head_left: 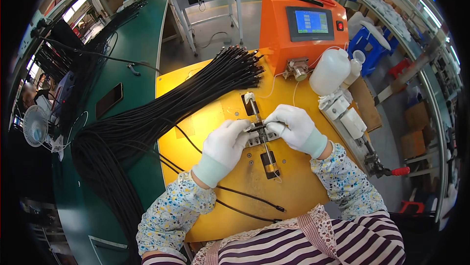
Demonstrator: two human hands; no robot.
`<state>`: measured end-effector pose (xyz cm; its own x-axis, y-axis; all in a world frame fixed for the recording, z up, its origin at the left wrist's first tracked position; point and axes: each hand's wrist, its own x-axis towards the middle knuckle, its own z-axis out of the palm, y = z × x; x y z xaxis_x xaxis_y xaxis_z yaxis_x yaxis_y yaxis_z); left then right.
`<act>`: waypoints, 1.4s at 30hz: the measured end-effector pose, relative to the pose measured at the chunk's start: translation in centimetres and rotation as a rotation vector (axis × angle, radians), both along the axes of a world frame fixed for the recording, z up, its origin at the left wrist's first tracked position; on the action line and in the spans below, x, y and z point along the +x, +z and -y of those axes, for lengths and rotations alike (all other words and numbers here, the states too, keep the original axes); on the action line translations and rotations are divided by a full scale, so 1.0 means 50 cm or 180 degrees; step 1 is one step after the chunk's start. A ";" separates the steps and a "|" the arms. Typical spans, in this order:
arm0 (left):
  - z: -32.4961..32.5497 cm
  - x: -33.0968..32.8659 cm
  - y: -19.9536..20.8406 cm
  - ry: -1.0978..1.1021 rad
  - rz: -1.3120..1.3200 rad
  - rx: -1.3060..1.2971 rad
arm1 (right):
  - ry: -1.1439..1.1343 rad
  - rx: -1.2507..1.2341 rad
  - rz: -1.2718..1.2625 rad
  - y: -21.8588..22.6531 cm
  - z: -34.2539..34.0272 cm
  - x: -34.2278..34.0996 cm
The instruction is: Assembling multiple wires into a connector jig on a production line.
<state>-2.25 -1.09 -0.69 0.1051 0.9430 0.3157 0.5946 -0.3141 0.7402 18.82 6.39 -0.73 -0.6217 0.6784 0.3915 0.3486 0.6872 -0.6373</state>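
Gripping 1 black cable (255,128) across 1 metal fixture (254,142) on 1 yellow tabletop (306,186): 2 white-gloved hands, the left hand (226,143) pinching at its left, the right hand (295,128) pinching at its right. Nearby: 1 thick bundle of black cables (196,91), individual count unclear; 2 loose cable ends (267,202) near the wearer; 1 orange machine (274,32) with 1 lit screen (311,22); 1 large white bottle (329,73); 1 phone (109,100) on the green surface (132,88).
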 end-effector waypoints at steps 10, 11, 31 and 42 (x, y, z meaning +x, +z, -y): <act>0.009 -0.018 -0.044 -0.0249 -0.1845 0.0854 | -0.0144 -0.0426 0.0079 0.010 -0.029 -0.025; 0.010 -0.014 -0.043 -0.0268 -0.1921 0.0886 | -0.0132 0.0213 0.0189 0.021 -0.054 -0.033; 0.021 -0.052 -0.040 -0.0335 -0.1874 0.0883 | -0.0186 0.2309 0.0678 0.121 -0.133 -0.159; -0.002 -0.073 -0.043 -0.0092 -0.1564 0.0875 | -0.0654 0.2187 0.0860 0.074 -0.043 -0.026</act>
<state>-5.90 -1.00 -2.82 0.3263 0.8276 0.4568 0.8371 -0.4775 0.2672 17.50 8.54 2.99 -0.6434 0.4498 0.6194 0.5952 0.8028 0.0353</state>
